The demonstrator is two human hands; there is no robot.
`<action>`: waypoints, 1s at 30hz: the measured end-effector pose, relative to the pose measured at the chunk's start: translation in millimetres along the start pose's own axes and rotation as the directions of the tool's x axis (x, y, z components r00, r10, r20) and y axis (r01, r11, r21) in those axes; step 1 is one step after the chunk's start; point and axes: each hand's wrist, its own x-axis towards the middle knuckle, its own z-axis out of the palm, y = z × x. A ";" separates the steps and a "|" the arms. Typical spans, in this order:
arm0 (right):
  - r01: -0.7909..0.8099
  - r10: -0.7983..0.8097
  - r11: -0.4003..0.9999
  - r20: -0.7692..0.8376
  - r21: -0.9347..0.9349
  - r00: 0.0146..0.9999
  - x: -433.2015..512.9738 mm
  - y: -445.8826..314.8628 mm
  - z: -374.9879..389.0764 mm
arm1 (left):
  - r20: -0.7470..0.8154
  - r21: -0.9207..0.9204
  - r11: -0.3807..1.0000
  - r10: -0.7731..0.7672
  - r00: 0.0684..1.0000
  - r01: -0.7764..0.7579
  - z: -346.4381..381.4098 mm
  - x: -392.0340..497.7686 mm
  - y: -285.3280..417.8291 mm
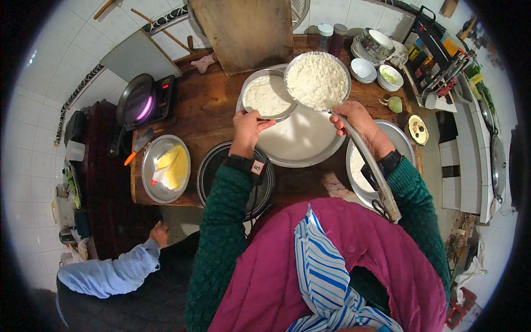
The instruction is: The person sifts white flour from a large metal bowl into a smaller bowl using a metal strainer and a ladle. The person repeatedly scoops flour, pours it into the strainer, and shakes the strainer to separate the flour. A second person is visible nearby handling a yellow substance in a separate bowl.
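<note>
My left hand (248,128) grips the rim of a round metal bowl (293,113) with white flour (267,95) in it. In my right hand (357,121) is the handle of a large ladle-like scoop (373,170), its round head heaped with pale flour (317,81). The scoop's head meets or overlaps the right rim of the bowl; whether they touch I cannot tell. Both are over a wide metal basin (303,162) holding a pale, smooth layer. Right of it, partly behind my right forearm, a metal basin (408,145) holds more white flour.
A dark round pot (203,178) and a metal bowl with yellow and white contents (146,182) stand left. Behind them are a cleaver (143,141) and a pan (135,99) on an induction cooker. Bowls (364,70) stand back right. Another person's hand (159,234) is lower left.
</note>
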 end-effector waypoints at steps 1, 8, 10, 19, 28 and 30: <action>-0.007 0.007 1.000 -0.002 -0.011 1.000 0.6 1.0 -0.4 | 0.008 0.004 1.000 -0.014 1.000 0.014 -0.8 1.3 3.4; -0.114 0.115 0.993 -0.021 0.025 0.993 -5.8 -0.1 -9.2 | 0.019 0.024 0.999 -0.032 0.999 0.032 -4.8 14.2 32.8; -0.116 0.113 0.989 0.031 0.097 0.993 -9.4 0.2 -9.5 | 0.015 0.052 0.999 0.000 1.000 -0.001 -8.4 17.2 39.6; -0.121 0.120 0.992 -0.036 -0.026 0.992 -21.8 2.8 -4.4 | 0.113 0.061 0.996 -0.073 0.991 0.066 -12.3 13.9 59.5; -0.362 0.360 0.930 -0.038 -0.061 0.932 -25.6 10.0 -6.1 | 0.333 0.239 0.968 -0.156 0.930 0.076 19.4 44.8 81.9; -0.366 0.370 0.929 0.103 -0.054 0.923 -27.0 13.0 3.3 | 0.440 0.330 0.944 -0.144 0.887 -0.010 22.1 45.6 88.0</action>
